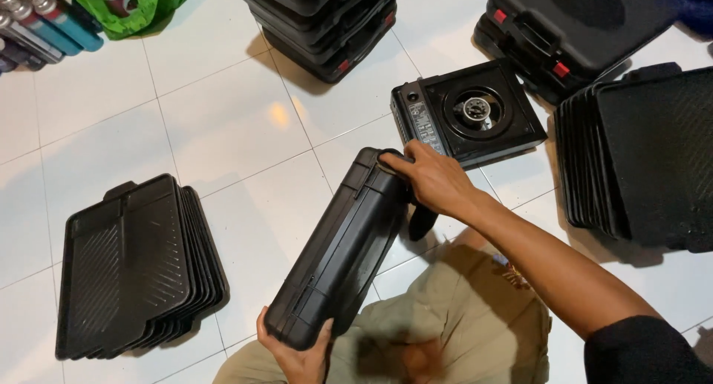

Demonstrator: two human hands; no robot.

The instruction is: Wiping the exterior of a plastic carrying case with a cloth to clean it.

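I hold a black plastic carrying case [342, 243] on edge above my lap, tilted from lower left to upper right. My left hand [295, 354] grips its near bottom corner from below. Its far top end is clasped by my right hand [434, 180], fingers curled over the edge. Just beyond that hand a black portable gas stove [468, 115] with a round burner sits on the white tiled floor [223, 116].
A stack of black ribbed grill plates [134, 265] lies at left, another stack of black plates [639, 154] at right. Piled closed black cases [327, 20] stand at top centre, more cases [572, 27] at top right. Gas canisters [37, 24] and a green bag [130, 5] fill the top left corner.
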